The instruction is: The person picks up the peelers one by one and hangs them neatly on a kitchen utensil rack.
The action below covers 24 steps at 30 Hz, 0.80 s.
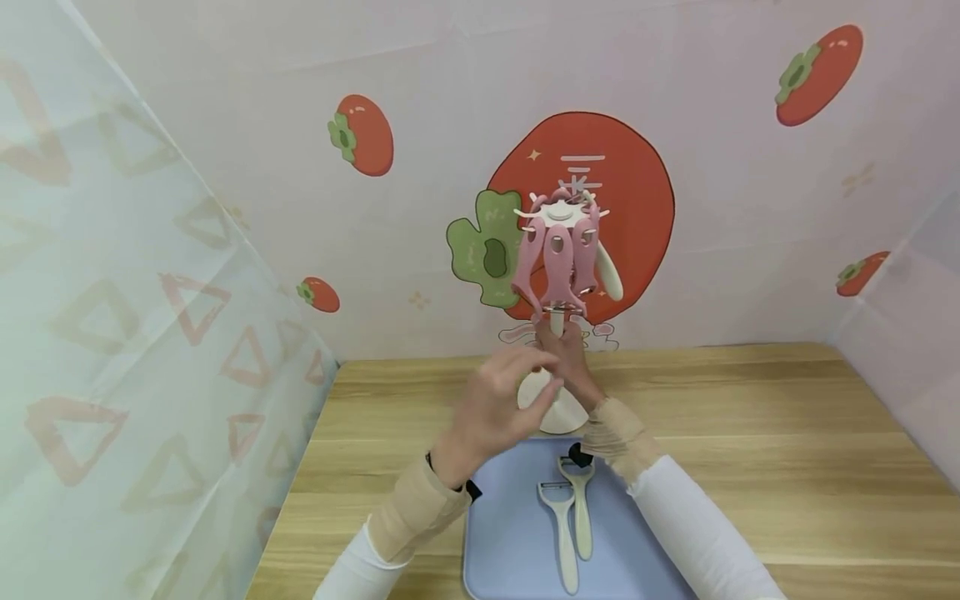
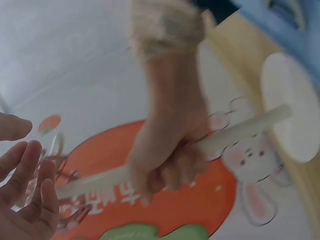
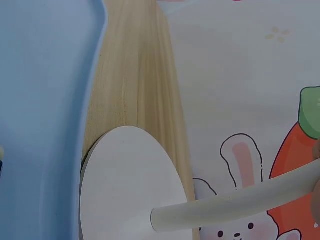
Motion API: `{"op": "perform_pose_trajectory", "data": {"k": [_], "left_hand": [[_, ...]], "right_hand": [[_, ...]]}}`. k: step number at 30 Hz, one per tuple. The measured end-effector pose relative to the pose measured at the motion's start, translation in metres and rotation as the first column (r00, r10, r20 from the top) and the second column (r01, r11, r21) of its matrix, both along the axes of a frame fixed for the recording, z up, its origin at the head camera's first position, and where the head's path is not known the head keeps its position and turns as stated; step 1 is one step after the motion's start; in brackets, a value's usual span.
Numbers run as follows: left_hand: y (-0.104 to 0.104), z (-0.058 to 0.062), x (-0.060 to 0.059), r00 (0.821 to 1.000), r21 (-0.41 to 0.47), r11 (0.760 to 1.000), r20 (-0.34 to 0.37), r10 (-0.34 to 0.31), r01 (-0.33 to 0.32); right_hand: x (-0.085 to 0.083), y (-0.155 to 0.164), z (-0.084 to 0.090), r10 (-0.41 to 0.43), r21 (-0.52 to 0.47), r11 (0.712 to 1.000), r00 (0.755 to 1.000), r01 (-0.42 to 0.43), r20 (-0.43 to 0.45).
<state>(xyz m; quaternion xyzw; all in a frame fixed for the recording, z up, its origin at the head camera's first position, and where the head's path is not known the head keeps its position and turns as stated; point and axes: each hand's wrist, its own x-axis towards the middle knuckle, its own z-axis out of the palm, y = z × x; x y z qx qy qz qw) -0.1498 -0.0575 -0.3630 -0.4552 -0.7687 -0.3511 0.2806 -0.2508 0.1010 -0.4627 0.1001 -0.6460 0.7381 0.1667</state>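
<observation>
My right hand [image 1: 567, 357] grips the white pole [image 2: 240, 131] of an upright rack, with the fingers curled round it. On the rack's white spoked top [image 1: 560, 214] hang several pink peelers [image 1: 558, 262], plus one white-handled utensil [image 1: 609, 273] at the right. The rack's round white base [image 3: 125, 180] stands on the table behind the tray. My left hand [image 1: 498, 404] is in the air in front of the pole, its fingers loosely bent and nothing between them. In the left wrist view its fingertips overlap the rack's top end.
A blue tray [image 1: 510, 554] lies at the table's front, below both forearms. In it are two pale peelers, one [image 1: 564, 542] partly over the other [image 1: 582, 517]. The wooden table [image 1: 750, 450] meets a printed back wall [image 1: 720, 292] close behind the rack.
</observation>
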Motion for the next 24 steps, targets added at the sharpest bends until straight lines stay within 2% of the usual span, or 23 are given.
{"op": "perform_pose_trajectory", "data": {"k": [4, 8, 12, 15, 19, 22, 24], "left_hand": [[0.005, -0.025, 0.012, 1.000, -0.096, 0.995, 0.022, 0.004, -0.002], [0.006, -0.049, 0.021, 0.999, -0.155, 0.988, 0.037, -0.009, 0.014], [0.004, -0.068, 0.030, 0.994, -0.215, 0.975, 0.100, -0.033, 0.054], [-0.001, -0.082, 0.038, 0.988, -0.279, 0.957, 0.147, -0.037, 0.077], [-0.007, -0.100, 0.047, 0.982, -0.383, 0.916, 0.179, -0.052, 0.118], [-0.011, -0.110, 0.051, 0.977, -0.475, 0.862, 0.191, -0.095, 0.177], [-0.012, -0.116, 0.054, 0.977, -0.541, 0.817, 0.175, -0.125, 0.201]], "right_hand": [[0.000, 0.001, 0.002, 0.030, 0.006, 1.000, 1.000, -0.030, 0.000], [0.000, 0.002, 0.001, 0.054, 0.034, 0.998, 0.998, -0.053, -0.025], [-0.001, 0.002, -0.001, 0.065, 0.051, 0.997, 0.997, -0.063, -0.043], [-0.001, 0.001, -0.001, 0.068, 0.048, 0.997, 0.997, -0.066, -0.030], [-0.001, 0.001, -0.001, 0.071, 0.040, 0.997, 0.997, -0.070, -0.006], [-0.001, 0.002, 0.000, 0.071, 0.036, 0.997, 0.997, -0.071, -0.005], [-0.001, 0.002, 0.001, 0.070, 0.033, 0.997, 0.998, -0.069, -0.008]]}}
